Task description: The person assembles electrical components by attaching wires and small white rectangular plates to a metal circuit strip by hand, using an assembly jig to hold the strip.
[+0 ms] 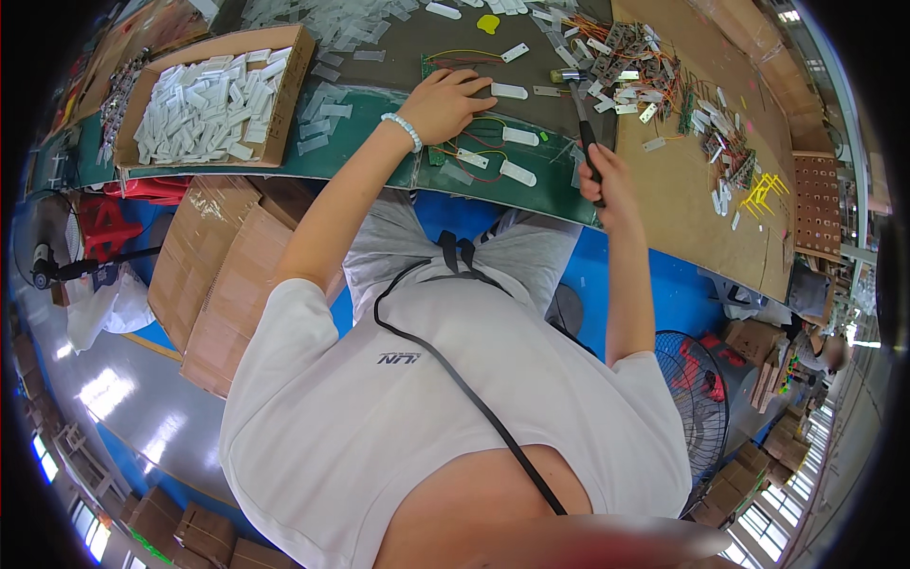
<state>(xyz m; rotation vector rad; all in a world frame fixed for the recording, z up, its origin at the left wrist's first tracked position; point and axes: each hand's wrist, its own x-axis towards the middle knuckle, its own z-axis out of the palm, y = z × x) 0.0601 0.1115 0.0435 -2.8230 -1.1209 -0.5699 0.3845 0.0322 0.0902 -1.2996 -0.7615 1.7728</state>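
My right hand (609,190) is closed around the black handle of a small hammer (586,128). The hammer's head points away from me, above the worktop. My left hand (449,106) rests palm down on the green mat (379,142), its fingers stretched and slightly apart. Its fingertips reach the left end of a white plastic strip (510,91); whether they press something beneath is hidden. Beyond that hand, a green circuit board (427,65) with thin wires lies partly covered. Nearer me lie two more white strips (519,137) and a wired light plate (473,158).
An open cardboard box (300,90) full of white strips stands at the left. Clear plastic pieces (327,112) lie beside it. Tangled wired parts (645,71) are heaped at the right, near yellow plastic pieces (764,193). Below the table edge stand large cartons (218,275) and a fan (690,398).
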